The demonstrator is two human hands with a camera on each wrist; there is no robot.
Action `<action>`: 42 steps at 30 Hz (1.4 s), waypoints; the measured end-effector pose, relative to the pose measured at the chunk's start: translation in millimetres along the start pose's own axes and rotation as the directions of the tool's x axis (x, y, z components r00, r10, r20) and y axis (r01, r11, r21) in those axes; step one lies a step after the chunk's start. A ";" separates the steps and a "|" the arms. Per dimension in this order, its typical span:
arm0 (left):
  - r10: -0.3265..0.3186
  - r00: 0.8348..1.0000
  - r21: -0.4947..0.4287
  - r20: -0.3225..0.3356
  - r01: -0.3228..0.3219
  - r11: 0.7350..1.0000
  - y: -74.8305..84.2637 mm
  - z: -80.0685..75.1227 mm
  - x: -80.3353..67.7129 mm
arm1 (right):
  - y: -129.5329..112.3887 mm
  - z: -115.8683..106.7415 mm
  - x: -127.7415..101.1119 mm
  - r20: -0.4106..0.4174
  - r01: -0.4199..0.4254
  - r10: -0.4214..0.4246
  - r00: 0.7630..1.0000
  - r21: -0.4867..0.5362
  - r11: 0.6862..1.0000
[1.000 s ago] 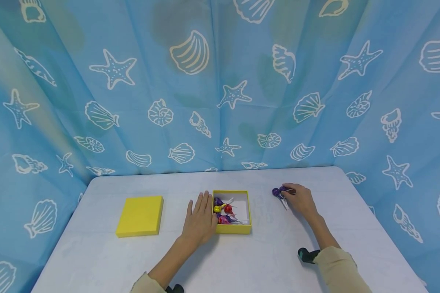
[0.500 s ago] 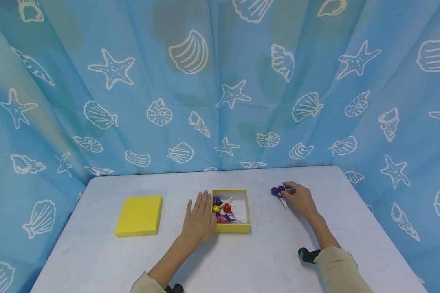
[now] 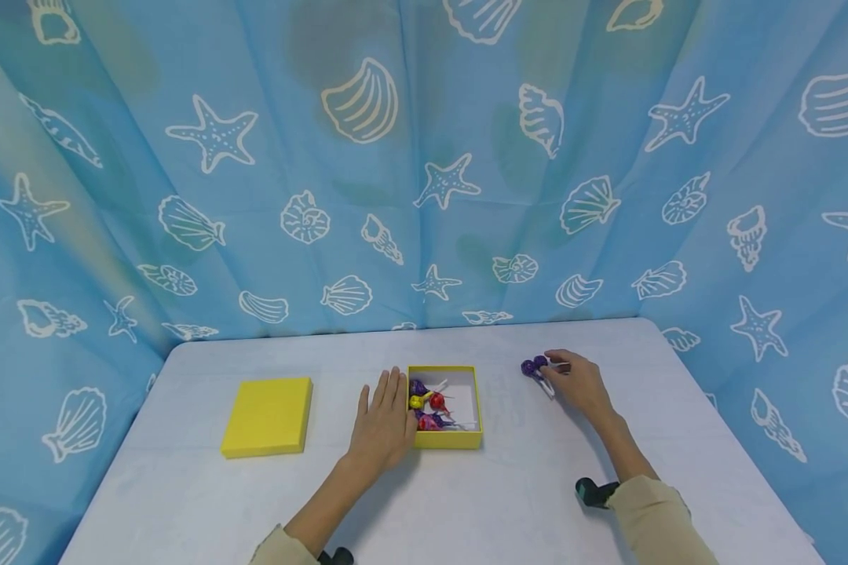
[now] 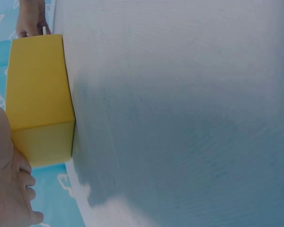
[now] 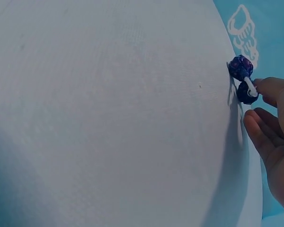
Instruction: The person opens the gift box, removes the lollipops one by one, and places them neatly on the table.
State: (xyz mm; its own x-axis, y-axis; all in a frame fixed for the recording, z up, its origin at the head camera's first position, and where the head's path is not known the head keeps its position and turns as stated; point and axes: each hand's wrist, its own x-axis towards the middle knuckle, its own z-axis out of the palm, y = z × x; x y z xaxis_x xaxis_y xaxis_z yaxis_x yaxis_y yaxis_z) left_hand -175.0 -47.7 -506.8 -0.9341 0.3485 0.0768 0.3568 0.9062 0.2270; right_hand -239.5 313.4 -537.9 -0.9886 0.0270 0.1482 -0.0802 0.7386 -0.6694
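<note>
In the head view my left hand (image 3: 384, 428) lies with straight fingers along the left side of a yellow box (image 3: 447, 439) and touches it. Inside the box are several wrapped lollipops (image 3: 437, 402), purple, yellow, red and pink. Two purple lollipops (image 3: 528, 368) rest on the table to the right of the box. My right hand (image 3: 579, 384) is beside them, its thumb and fingers parted at the nearer candy head. The right wrist view shows one fingertip close to a purple lollipop (image 5: 241, 67) and another finger apart below; whether they touch is unclear.
A yellow square lid (image 3: 267, 416) lies on the left side of the white table (image 3: 495, 510). Blue curtains (image 3: 438, 235) with shell and starfish prints hang behind and at both sides. The box wall (image 4: 40, 85) shows in the left wrist view.
Everything in the head view has shifted slightly left together as the camera moved. Both hands keep almost the same places, and the two purple lollipops stay on the table.
</note>
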 end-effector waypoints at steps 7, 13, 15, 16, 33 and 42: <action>-0.008 1.000 0.002 0.002 0.008 1.000 0.0 2.0 -0.4 | -3.3 1.0 2.0 -0.019 0.009 -0.009 1.000 -0.007 1.000; -0.012 1.000 0.010 0.012 0.012 1.000 0.3 1.5 -0.7 | -8.2 1.5 6.2 -0.056 0.044 -0.044 0.997 -0.006 0.999; -0.011 1.000 0.010 0.011 0.011 1.000 0.2 1.6 -1.0 | -13.6 0.4 7.1 -0.070 0.064 -0.064 0.996 0.004 0.998; -0.010 1.000 0.010 0.009 0.010 1.000 0.2 1.6 -1.2 | -17.0 0.1 7.6 -0.077 0.080 -0.079 0.994 0.011 0.997; -0.013 1.000 -0.002 0.011 0.013 1.000 0.5 0.7 -0.6 | -125.9 32.1 -16.5 0.104 0.335 -0.339 0.935 0.050 0.941; -0.019 1.000 0.013 0.019 0.019 1.000 0.1 -0.2 1.0 | -145.2 52.8 -20.8 0.179 0.388 -0.401 0.898 0.104 0.916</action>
State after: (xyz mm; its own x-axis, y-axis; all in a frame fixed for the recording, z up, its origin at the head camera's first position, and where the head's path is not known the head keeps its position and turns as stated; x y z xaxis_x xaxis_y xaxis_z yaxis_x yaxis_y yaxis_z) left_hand -175.9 -47.3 -506.6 -0.9404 0.3358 0.0544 0.3394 0.9156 0.2157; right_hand -214.0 170.0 -482.3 -0.8789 -0.3924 0.2714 -0.4702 0.6165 -0.6315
